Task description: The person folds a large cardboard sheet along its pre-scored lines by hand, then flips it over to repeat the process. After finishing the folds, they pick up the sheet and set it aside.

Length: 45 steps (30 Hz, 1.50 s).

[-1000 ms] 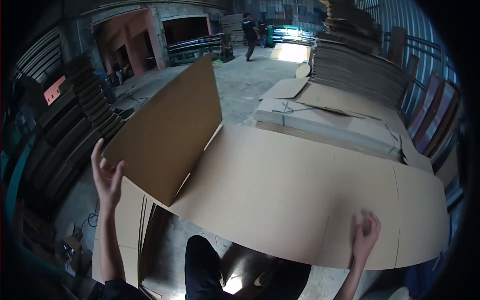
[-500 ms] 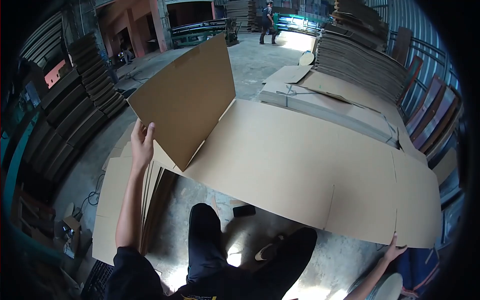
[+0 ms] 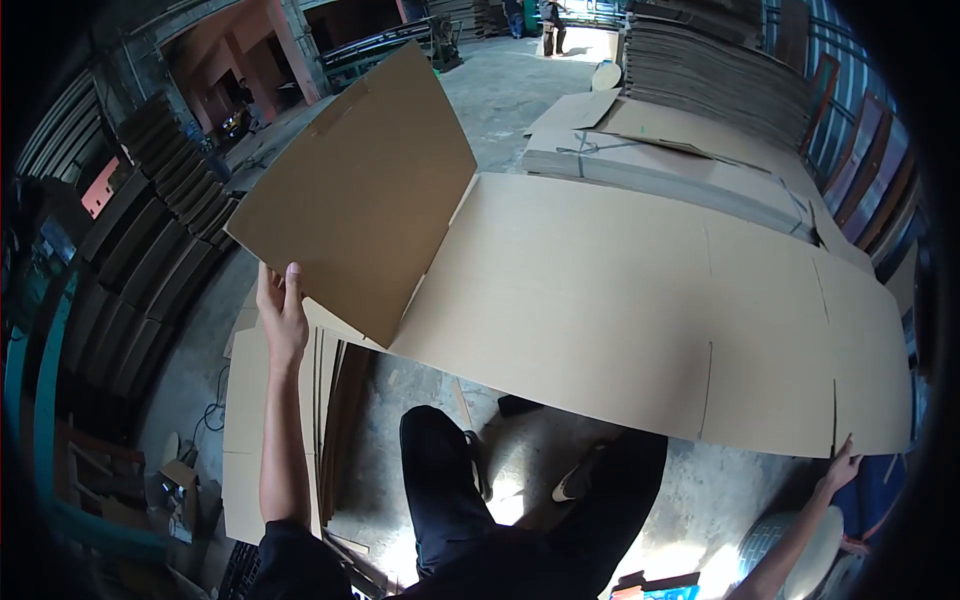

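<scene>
A long brown cardboard sheet [image 3: 580, 300] stretches across in front of me, with slots cut into its right part. At its left end one panel [image 3: 350, 190] is folded up along a crease. My left hand [image 3: 283, 315] is closed on the lower left edge of that raised panel, thumb on the near face and the other fingers partly hidden behind. Far to the right, my right hand [image 3: 842, 466] pinches the near edge of the same sheet beside a slot; part of its fingers is hidden under the cardboard.
Flat cardboard sheets [image 3: 262, 430] are stacked at my left. Beyond the sheet lies a strapped cardboard bundle [image 3: 640, 175], with a tall stack [image 3: 715, 80] behind it. More stacks [image 3: 130, 270] line the left side. People stand at the back, one of them [image 3: 553, 28] near a machine.
The cardboard sheet and both hands have shifted right in view, the right hand also upward. The raised panel leans slightly further left. Both hands keep their hold.
</scene>
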Motion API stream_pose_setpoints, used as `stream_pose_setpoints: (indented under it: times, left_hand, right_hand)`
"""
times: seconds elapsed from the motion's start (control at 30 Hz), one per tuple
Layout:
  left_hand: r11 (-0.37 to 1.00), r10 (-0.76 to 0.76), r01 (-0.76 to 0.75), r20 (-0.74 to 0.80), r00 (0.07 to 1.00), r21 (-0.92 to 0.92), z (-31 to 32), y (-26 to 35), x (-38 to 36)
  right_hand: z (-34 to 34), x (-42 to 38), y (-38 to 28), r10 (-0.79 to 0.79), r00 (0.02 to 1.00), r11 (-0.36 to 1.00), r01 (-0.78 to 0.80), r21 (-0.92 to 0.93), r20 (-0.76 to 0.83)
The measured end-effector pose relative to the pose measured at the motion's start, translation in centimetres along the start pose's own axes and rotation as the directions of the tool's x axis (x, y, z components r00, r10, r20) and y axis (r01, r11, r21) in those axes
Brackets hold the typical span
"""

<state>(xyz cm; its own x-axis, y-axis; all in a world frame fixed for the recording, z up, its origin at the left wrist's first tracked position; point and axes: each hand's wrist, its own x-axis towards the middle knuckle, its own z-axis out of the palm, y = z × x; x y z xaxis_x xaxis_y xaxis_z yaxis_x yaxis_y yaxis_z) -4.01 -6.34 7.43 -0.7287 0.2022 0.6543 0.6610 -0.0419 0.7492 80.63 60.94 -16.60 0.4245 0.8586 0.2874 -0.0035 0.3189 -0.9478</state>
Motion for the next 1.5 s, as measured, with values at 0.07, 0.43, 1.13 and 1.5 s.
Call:
stream_pose_setpoints:
  times: [0.07, 0.43, 1.13, 1.5]
  left_hand:
    - [1.0, -0.001, 0.0, 0.026, 1.0, 0.011, -0.2, -0.3, 0.0]
    - [0.996, 0.044, -0.047, 0.037, 0.998, 0.075, 0.0, -0.8, 0.2]
    - [0.972, 0.193, -0.194, 0.021, 0.981, 0.129, 2.1, -0.8, -0.1]
    - [0.98, 0.192, -0.196, 0.074, 0.979, 0.046, 2.7, -0.2, -1.2]
  right_hand:
    - [-0.1, -0.3, -1.1, -0.098, 0.995, 0.995, 0.098, -0.008, 0.01]
    - [-0.3, 0.6, -15.1, -0.58, 0.813, 0.764, 0.527, -0.373, -0.039]
    - [21.3, -36.0, -33.8, -0.307, 0.115, 0.352, 0.936, 0.0, 0.945]
    - [23.3, -41.1, -28.1, 0.107, -0.043, 0.488, 0.873, -0.015, 0.993]
